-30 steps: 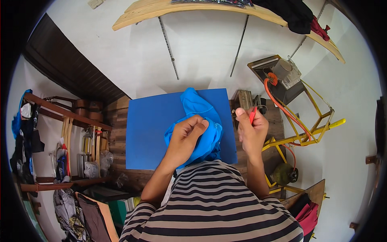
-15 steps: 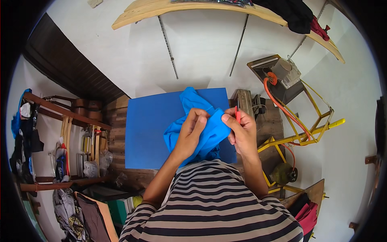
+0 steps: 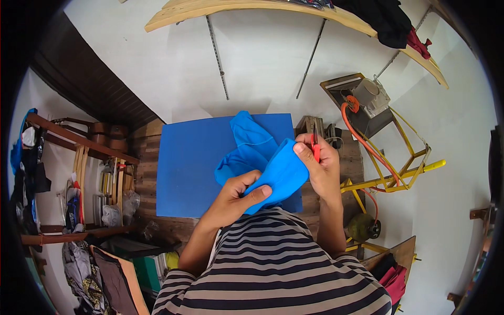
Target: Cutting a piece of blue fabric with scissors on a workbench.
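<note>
A bright blue garment (image 3: 281,173) is stretched between my two hands, its seam visible across a part lying farther off. My left hand (image 3: 236,197) pinches the near left edge of it, thumb on top. My right hand (image 3: 323,165) grips the far right edge between thumb and fingers. Tucked in that same hand is a small red-handled tool (image 3: 316,150) with a thin dark tip pointing away from me; its exact kind is partly hidden by the fingers. The rest of the garment drapes over the blue tabletop (image 3: 184,168).
A wooden shelf (image 3: 220,9) holding dark clothing runs along the far wall. Right of the table stand a yellow metal frame (image 3: 388,184) with an orange hose and a round greenish tank (image 3: 362,226). A rack (image 3: 79,142) with clothes and bags stands left.
My left hand has slid nearer to me along the garment, away from my right hand. The right hand has shifted slightly right and up, spreading the cloth wider.
</note>
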Available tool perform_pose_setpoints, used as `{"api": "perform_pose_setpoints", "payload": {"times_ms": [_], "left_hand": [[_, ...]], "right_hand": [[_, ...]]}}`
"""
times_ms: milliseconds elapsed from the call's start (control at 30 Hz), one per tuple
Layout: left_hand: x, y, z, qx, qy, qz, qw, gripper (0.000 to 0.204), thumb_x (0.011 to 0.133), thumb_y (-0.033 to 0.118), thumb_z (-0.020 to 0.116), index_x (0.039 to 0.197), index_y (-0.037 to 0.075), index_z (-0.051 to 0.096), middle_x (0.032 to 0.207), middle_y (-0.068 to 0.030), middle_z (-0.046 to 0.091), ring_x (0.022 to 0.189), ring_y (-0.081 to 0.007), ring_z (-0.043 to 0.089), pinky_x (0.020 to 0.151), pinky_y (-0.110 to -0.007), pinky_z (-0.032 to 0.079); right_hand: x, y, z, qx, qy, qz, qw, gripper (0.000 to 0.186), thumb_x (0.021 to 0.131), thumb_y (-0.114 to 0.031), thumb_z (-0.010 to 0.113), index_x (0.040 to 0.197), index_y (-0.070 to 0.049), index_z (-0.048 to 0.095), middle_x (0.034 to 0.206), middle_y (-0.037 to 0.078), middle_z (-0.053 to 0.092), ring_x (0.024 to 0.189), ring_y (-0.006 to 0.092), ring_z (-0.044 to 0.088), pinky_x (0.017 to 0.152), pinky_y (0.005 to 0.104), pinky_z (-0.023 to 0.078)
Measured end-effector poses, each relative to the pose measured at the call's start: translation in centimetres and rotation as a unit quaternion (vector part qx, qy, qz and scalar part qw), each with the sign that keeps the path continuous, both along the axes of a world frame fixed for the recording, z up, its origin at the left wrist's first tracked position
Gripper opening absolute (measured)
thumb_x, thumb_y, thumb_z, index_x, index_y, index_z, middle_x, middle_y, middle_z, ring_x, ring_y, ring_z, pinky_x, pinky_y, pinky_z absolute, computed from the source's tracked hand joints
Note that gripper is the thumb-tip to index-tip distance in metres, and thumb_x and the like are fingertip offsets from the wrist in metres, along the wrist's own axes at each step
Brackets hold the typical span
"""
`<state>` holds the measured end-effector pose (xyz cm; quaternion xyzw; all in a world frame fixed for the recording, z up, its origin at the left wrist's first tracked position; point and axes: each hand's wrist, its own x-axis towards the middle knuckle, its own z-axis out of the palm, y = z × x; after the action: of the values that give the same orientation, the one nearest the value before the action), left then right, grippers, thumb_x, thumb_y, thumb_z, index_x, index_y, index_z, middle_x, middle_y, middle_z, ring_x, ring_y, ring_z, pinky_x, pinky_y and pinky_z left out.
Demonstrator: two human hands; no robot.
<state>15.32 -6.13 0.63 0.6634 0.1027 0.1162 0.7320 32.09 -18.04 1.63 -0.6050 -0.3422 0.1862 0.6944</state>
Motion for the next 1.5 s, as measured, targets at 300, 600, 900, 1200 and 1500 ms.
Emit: {"api": "perform_pose_setpoints", "payload": {"times_ms": [300,600,900,1200,1500], "left_hand": [[1.0,-0.5,-0.9,-0.214,-0.051,0.03,0.975,0.013,0.091,0.013,0.06,0.081,0.008,0.054,0.086,0.0015,0.057,0.071,-0.004,0.048,0.062,-0.019,0.038],[1.5,-0.5,-0.7,-0.248,-0.027,0.084,0.965,0.015,0.091,0.012,0.059,0.08,0.011,0.049,0.075,0.006,0.046,0.067,-0.0014,0.04,0.059,-0.019,0.033],[1.6,-0.4,-1.2,-0.14,-0.062,0.066,0.986,0.021,0.092,0.012,0.058,0.078,0.011,0.043,0.074,0.0062,0.04,0.069,-0.0018,0.035,0.06,-0.02,0.029],[1.5,-0.4,-1.3,-0.107,-0.07,0.055,0.99,0.021,0.093,0.012,0.057,0.078,0.01,0.043,0.075,0.0058,0.038,0.069,-0.0035,0.033,0.06,-0.021,0.028],[1.5,-0.5,-1.3,-0.097,-0.07,0.054,0.991,0.021,0.093,0.012,0.057,0.078,0.01,0.042,0.075,0.0056,0.036,0.07,-0.0039,0.033,0.06,-0.021,0.029]], "right_hand": [[1.2,0.6,-1.2,-0.049,-0.007,0.028,0.998,0.021,0.09,-0.022,0.065,0.092,-0.001,0.062,0.072,-0.004,0.053,0.064,0.0019,0.043,0.057,0.0184,0.034],[-1.0,-1.2,0.9,-0.137,-0.117,-0.083,0.98,0.025,0.087,-0.019,0.064,0.099,-0.001,0.05,0.065,0.003,0.052,0.057,0.0085,0.044,0.053,0.0254,0.037],[-2.5,-1.4,0.2,-0.139,-0.188,-0.03,0.972,0.028,0.08,-0.01,0.072,0.093,-0.001,0.048,0.062,0.004,0.054,0.056,0.006,0.046,0.053,0.022,0.04],[-2.5,-1.5,-0.2,-0.159,-0.213,-0.038,0.963,0.028,0.079,-0.006,0.071,0.09,0.0,0.047,0.067,0.007,0.061,0.058,0.0054,0.05,0.053,0.0218,0.042],[-2.3,-1.5,-0.7,-0.141,-0.23,-0.034,0.962,0.022,0.082,-0.004,0.069,0.09,0.0,0.049,0.065,0.006,0.061,0.058,0.0037,0.051,0.054,0.02,0.042]]}}
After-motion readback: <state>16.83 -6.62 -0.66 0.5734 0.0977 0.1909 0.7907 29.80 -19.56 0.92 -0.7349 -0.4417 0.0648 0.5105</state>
